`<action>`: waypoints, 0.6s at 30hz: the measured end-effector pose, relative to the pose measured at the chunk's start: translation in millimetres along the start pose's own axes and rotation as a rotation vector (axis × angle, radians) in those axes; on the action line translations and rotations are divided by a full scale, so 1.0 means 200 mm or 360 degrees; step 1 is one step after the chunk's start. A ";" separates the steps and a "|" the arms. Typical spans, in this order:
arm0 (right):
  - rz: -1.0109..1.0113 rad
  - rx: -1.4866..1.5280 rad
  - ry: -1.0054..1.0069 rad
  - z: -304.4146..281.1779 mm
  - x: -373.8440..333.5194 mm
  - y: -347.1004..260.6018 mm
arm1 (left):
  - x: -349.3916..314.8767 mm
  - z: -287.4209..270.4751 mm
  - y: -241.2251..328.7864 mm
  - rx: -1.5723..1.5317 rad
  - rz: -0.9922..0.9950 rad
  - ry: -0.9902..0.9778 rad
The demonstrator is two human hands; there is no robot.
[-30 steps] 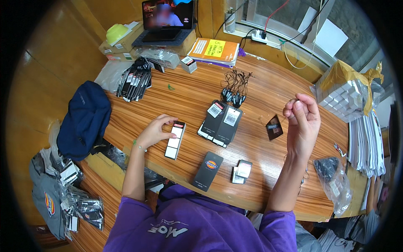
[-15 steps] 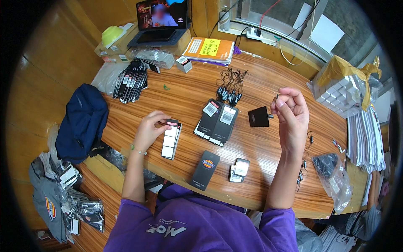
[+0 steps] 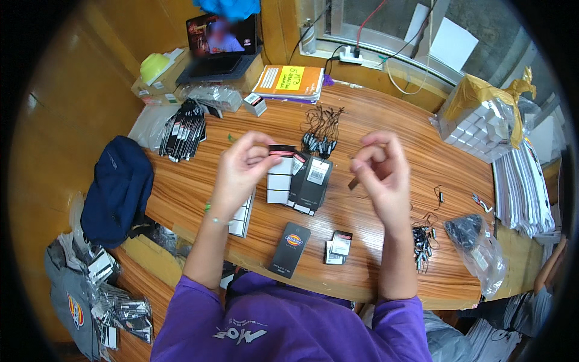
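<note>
The left hand (image 3: 240,172) pinches the black-topped end of a white label strip (image 3: 278,183), its long axis running toward the wearer's purple shirt (image 3: 295,323), at the left edge of a black hang-tag stack (image 3: 315,192); opposite, the right hand (image 3: 386,180), fingertips closed, suspends a dark tag (image 3: 354,183) nearly edge-on.

Two hands show: one left hand (image 3: 244,169) and one right hand (image 3: 384,175), with one white-panelled strip (image 3: 278,182) in the left fingers and one thin dark tag (image 3: 354,182) at the right. On the tabletop (image 3: 386,114) lie one dark card with an oval logo (image 3: 289,250), two small overlapping labels (image 3: 342,243) and two bunches of black cords (image 3: 318,143). One bowl (image 3: 155,66), one screen (image 3: 222,36) and one power strip (image 3: 350,56) appear. The layered dark cards (image 3: 313,184) resist an exact count.
</note>
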State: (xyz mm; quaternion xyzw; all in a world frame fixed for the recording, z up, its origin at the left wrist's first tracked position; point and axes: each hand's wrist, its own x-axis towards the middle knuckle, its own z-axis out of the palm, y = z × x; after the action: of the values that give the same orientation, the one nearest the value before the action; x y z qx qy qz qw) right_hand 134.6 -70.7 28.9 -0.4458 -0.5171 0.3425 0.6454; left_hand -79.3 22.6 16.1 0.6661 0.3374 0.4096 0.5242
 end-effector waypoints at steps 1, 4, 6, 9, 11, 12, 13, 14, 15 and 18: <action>0.0009 -0.0067 -0.0001 0.03 -0.01 0.00 | 0.03 0.07 0.02 -0.0002 0.0037 -0.0015; -0.0241 -0.0430 0.0077 0.08 -0.01 0.01 | 0.06 0.23 0.09 0.0117 0.0192 -0.0044; -0.0364 -0.0524 0.0130 0.08 0.00 0.04 | 0.06 0.29 0.10 0.0232 0.0400 -0.0031; -0.0433 -0.0640 0.0239 0.07 0.00 0.02 | 0.07 0.32 0.12 0.0398 0.0537 -0.0070; -0.0420 -0.0625 0.0255 0.05 0.01 0.03 | 0.07 0.34 0.13 0.0443 0.0548 -0.0096; -0.0409 -0.0617 0.0261 0.05 0.00 0.03 | 0.07 0.34 0.14 0.0427 0.0526 -0.0102; -0.0406 -0.0620 0.0258 0.04 0.00 0.03 | 0.06 0.35 0.15 0.0411 0.0503 -0.0107; -0.0401 -0.0624 0.0253 0.04 0.00 0.03 | 0.06 0.35 0.16 0.0456 0.0517 -0.0117; -0.0396 -0.0628 0.0247 0.04 0.00 0.02 | 0.05 0.35 0.17 0.0502 0.0531 -0.0128; -0.0391 -0.0710 0.0233 0.04 0.00 0.00 | 0.05 0.34 0.19 0.0680 0.0621 -0.0174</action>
State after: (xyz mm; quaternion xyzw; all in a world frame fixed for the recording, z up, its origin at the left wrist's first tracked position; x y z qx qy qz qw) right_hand 125.8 -69.2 30.2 -0.5345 -0.5821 0.1061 0.6035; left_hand -13.0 -5.1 47.0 0.8348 0.2527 0.3857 0.3009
